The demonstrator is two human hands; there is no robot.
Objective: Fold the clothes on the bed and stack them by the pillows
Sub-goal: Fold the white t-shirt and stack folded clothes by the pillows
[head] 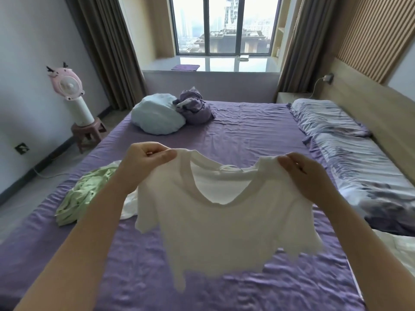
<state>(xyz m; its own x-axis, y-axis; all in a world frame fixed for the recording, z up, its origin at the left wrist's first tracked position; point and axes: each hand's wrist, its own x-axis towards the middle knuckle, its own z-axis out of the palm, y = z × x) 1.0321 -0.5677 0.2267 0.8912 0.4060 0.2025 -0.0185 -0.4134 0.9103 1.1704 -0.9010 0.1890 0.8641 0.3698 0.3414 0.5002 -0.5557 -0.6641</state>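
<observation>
This is a bedroom in a high-rise home. A wide bed (247, 122) under a purple sheet fills the room, with pillows (325, 117) along a wooden headboard (370, 104). Brown curtains (105, 52) frame a big window (224, 25) looking onto city towers, and a pink fan (67, 83) stands on a stool (89, 131).

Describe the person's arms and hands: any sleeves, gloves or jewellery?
Both forearms are bare as far as the picture shows, with no sleeves in view. The left hand and right hand wear no gloves, and no rings, watch or bracelets can be seen.
</observation>
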